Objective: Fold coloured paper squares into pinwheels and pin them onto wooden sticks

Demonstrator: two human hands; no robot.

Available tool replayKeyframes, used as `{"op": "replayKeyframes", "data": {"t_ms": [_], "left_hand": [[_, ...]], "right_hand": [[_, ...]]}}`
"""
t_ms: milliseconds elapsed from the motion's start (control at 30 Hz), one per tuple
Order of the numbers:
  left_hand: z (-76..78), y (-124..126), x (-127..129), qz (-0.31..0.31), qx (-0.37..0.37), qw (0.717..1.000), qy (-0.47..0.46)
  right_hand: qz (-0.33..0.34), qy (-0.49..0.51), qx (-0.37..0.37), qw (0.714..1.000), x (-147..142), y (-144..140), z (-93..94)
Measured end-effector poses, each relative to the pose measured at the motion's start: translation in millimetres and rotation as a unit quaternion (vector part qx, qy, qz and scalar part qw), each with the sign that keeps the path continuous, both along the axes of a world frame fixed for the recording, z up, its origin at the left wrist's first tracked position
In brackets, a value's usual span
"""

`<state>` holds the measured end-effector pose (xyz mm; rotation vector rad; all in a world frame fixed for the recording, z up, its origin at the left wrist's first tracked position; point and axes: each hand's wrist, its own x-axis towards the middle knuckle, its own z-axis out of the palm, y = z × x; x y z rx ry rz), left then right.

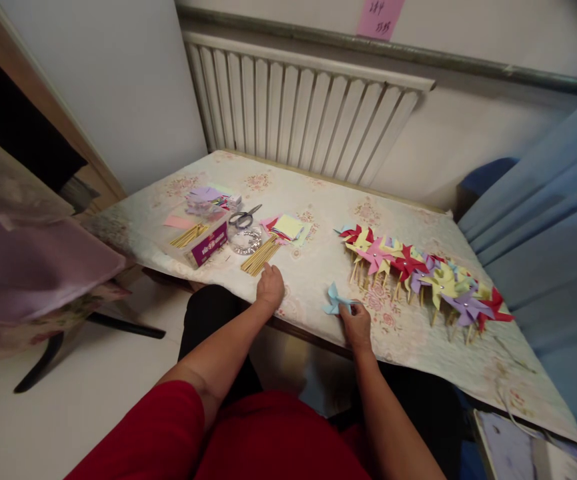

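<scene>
Red shirt point(278, 440) fills six o'clock as I watch by head camera from afar, the view read as a dial with the radiator point(313, 113) at twelve. Just short of five o'clock, the wearer's right hand point(357, 325) pinches a blue paper pinwheel point(335, 299) by one edge, just above the flowered tablecloth point(313, 267). Its blades are folded, but I see no stick on it, so I judge it part-made; whether its centre is fastened, I cannot tell from here. Toward seven, the left hand point(271, 287) is loosely curled at the near ends of a row of bamboo sticks point(261, 257); whether it grips one, I cannot tell.

From three to four o'clock stands the apparently finished work: a crowded bank of pinwheels point(408, 261) in red, yellow, pink and lilac, sticks showing beneath many of them. Supplies suggest plenty is left undone. Flat paper squares point(291, 227) are stacked near the dial's centre, silvery beads point(254, 242) lie in a round dish point(244, 254) at nine, and more sticks show beside a purple-fronted box point(210, 245) beyond it. Scissors point(248, 215) and a heap of lilac paper point(204, 195) lie toward ten.
</scene>
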<state>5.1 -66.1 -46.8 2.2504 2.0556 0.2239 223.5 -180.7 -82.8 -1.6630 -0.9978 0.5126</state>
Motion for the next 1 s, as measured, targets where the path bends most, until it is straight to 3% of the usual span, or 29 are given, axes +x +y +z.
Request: {"op": "replayKeyframes", "data": {"t_ms": [633, 1000], "left_hand": [[13.7, 11.5, -0.3, 0.015, -0.047, 0.999, -0.004], [5.5, 7.1, -1.6, -0.019, -0.031, 0.999, 0.006]], "right_hand": [[-0.006, -0.031, 0.002, 1.000, -0.4, 1.7, -1.4], [-0.006, -0.039, 0.001, 0.999, -1.5, 0.8, 2.9]]}}
